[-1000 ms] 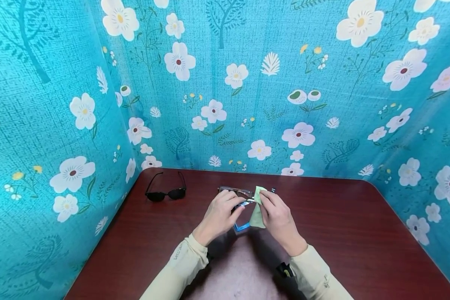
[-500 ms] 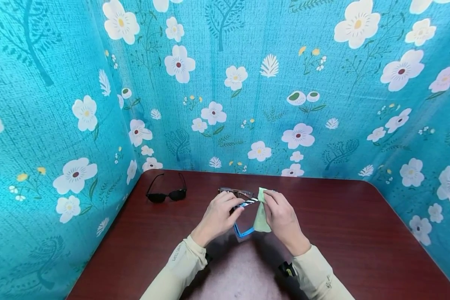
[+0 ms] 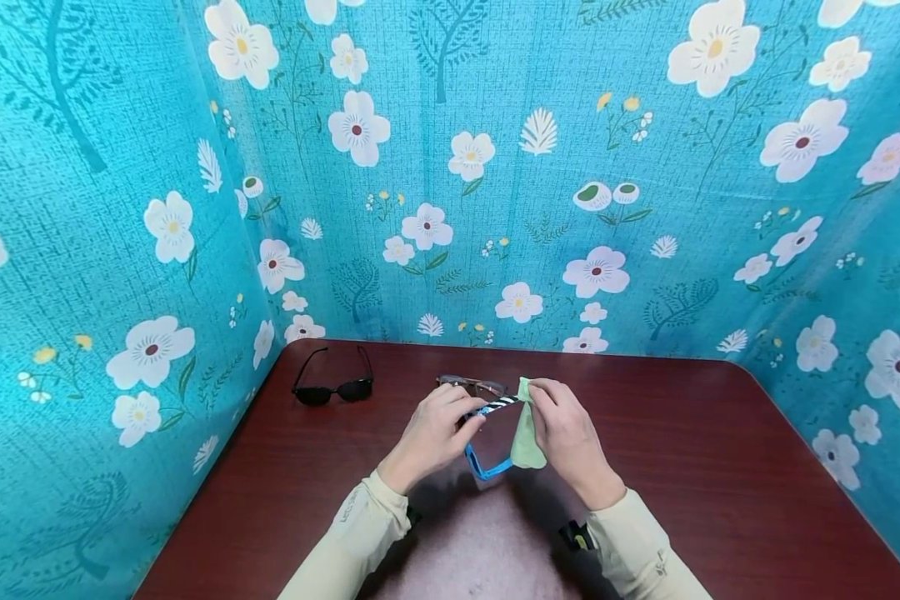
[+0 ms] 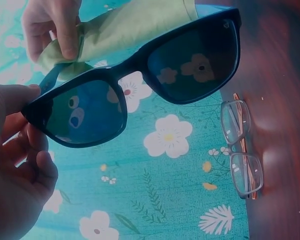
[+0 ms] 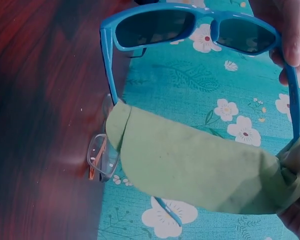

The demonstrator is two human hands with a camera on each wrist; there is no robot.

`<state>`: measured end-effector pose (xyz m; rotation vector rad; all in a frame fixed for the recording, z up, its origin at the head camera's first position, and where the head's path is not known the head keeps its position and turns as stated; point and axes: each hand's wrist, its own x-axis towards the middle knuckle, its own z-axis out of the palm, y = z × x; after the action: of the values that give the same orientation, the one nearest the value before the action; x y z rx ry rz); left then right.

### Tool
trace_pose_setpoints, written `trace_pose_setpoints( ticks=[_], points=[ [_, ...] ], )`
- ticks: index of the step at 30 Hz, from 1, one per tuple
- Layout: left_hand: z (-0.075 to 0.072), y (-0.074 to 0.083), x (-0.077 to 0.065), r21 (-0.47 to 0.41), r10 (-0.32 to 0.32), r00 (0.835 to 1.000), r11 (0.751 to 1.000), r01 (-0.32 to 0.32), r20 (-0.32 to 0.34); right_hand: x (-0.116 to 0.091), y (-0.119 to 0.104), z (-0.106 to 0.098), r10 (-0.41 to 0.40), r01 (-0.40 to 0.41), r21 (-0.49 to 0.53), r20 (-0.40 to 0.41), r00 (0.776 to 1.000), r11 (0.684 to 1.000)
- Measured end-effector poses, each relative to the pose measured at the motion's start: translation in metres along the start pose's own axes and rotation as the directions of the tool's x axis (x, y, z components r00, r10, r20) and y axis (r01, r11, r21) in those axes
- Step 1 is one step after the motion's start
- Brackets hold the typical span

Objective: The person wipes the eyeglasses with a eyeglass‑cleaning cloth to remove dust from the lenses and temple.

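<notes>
Sunglasses (image 4: 129, 67) pinched in left hand (image 3: 429, 433) — green cloth (image 5: 190, 162) in right hand (image 3: 572, 437).

A dark-red table (image 3: 690, 450) carries black sunglasses (image 3: 352, 389) and clear-lensed eyeglasses (image 4: 242, 146)

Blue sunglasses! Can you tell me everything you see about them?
The sunglasses are blue inside, black in front, with two dark lenses, and look like smooth plastic. Both arms are unfolded; one has black-and-white stripes. They're held up, tilted, above the table. The left hand's grip pinches a front corner; the right hand's grip holds a green cloth around the striped arm.
</notes>
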<state>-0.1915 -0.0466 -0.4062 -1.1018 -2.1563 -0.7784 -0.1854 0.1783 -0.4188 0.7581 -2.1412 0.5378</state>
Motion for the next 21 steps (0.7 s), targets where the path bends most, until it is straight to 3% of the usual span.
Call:
trace_pose_setpoints(
  ticks=[9, 21],
  points=[
    [0.000, -0.005, -0.005, -0.018, 0.001, 1.000, 1.000, -0.001, -0.014, 0.000, 0.007, -0.003, 0.014, -0.014, -0.005, 0.006, 1.000, 1.000],
    [-0.006, -0.010, -0.011, -0.031, -0.016, 0.999, 0.999, 0.017, 0.034, -0.002, 0.014, -0.005, 0.010, -0.013, 0.048, 0.051, 0.999, 0.999]
  ],
)
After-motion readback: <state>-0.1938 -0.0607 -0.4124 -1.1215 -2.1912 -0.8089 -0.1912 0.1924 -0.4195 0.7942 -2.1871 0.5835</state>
